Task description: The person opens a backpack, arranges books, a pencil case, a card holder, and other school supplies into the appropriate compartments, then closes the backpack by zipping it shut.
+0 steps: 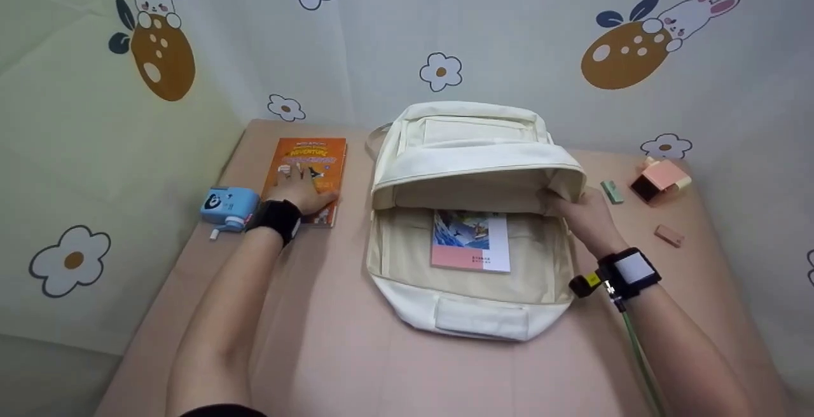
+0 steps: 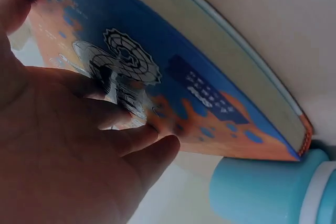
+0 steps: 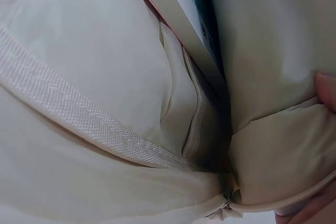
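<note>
My left hand [image 1: 297, 189] lies over an orange book [image 1: 324, 150] at the left, its fingers spread across the cover. In the left wrist view the fingertips touch the book's blue and orange cover [image 2: 178, 114], and the page edges show beyond. At the right, my right hand [image 1: 591, 217] grips the edge of the raised front flap of a cream backpack [image 1: 407, 306]. A fingertip [image 3: 326, 88] shows on the lining in the right wrist view. Inside the gaping main pocket lies a second book [image 1: 470, 242] with a blue, pink and white cover.
A light blue crank-handled device [image 1: 229, 206] stands beside the orange book. To the right of the backpack are a pink and black boxy item [image 1: 660, 178], a small green block [image 1: 612, 192] and a small pink block [image 1: 669, 235]. A patterned curtain [image 1: 381, 35] hangs behind the table.
</note>
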The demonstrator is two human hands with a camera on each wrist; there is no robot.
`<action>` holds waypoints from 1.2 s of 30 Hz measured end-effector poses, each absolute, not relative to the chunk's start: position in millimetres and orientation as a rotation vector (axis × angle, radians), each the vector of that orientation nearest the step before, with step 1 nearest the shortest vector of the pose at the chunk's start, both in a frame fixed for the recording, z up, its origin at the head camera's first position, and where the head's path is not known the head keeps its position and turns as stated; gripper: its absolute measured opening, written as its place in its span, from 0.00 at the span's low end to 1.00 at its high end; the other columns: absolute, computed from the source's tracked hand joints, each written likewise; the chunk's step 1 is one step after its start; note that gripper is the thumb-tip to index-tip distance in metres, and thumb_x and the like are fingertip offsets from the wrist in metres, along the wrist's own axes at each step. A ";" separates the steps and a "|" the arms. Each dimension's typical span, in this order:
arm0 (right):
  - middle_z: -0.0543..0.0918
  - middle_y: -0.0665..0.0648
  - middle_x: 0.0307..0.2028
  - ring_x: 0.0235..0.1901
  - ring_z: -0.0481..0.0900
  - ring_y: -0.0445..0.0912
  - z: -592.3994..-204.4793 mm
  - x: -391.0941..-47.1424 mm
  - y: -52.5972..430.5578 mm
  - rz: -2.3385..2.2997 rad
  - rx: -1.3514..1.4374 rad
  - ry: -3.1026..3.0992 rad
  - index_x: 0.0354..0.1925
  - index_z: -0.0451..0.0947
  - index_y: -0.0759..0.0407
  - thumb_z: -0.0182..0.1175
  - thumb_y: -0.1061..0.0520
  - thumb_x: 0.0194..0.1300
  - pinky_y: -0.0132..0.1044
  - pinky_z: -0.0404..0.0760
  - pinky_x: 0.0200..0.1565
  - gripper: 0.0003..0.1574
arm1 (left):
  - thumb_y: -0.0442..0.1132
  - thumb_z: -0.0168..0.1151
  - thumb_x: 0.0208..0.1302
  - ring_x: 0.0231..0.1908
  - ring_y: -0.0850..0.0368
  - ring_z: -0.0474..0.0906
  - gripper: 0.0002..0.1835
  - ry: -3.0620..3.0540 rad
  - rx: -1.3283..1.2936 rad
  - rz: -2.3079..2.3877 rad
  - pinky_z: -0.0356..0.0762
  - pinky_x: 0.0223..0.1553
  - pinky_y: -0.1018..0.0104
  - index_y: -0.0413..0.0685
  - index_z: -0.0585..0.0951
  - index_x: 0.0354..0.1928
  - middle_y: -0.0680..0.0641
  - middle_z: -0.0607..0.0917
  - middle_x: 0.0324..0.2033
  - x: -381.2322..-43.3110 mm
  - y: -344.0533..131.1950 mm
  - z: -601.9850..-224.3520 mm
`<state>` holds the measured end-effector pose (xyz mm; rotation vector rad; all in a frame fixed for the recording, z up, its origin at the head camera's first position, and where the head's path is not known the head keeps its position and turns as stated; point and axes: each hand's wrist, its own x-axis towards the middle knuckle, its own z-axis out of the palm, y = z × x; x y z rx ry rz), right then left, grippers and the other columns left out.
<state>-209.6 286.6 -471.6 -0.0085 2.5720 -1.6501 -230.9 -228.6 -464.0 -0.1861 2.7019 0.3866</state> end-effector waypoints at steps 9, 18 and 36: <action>0.80 0.63 0.59 0.56 0.77 0.53 -470.7 -209.7 287.7 -1.610 -0.015 2.591 0.67 0.72 0.60 0.69 0.36 0.64 0.51 0.76 0.58 0.44 | 0.68 0.47 0.72 0.75 0.24 0.36 0.54 2.732 -0.190 0.394 0.44 0.71 0.29 0.31 0.43 0.79 0.27 0.38 0.77 -224.6 -224.3 -468.0; 0.80 0.63 0.60 0.58 0.77 0.53 -471.3 -210.0 288.2 -1.620 0.001 2.568 0.67 0.73 0.61 0.70 0.36 0.63 0.53 0.74 0.62 0.45 | 0.65 0.51 0.72 0.74 0.24 0.41 0.52 2.710 -0.209 0.414 0.48 0.71 0.30 0.30 0.47 0.78 0.25 0.43 0.77 -229.8 -223.2 -463.6; 0.76 0.65 0.64 0.63 0.73 0.56 -469.6 -211.8 286.3 -1.618 0.012 2.540 0.72 0.68 0.60 0.70 0.37 0.64 0.56 0.69 0.65 0.48 | 0.75 0.65 0.53 0.71 0.22 0.50 0.74 2.654 -0.537 0.585 0.53 0.70 0.34 0.30 0.36 0.78 0.15 0.46 0.70 -248.0 -233.0 -459.5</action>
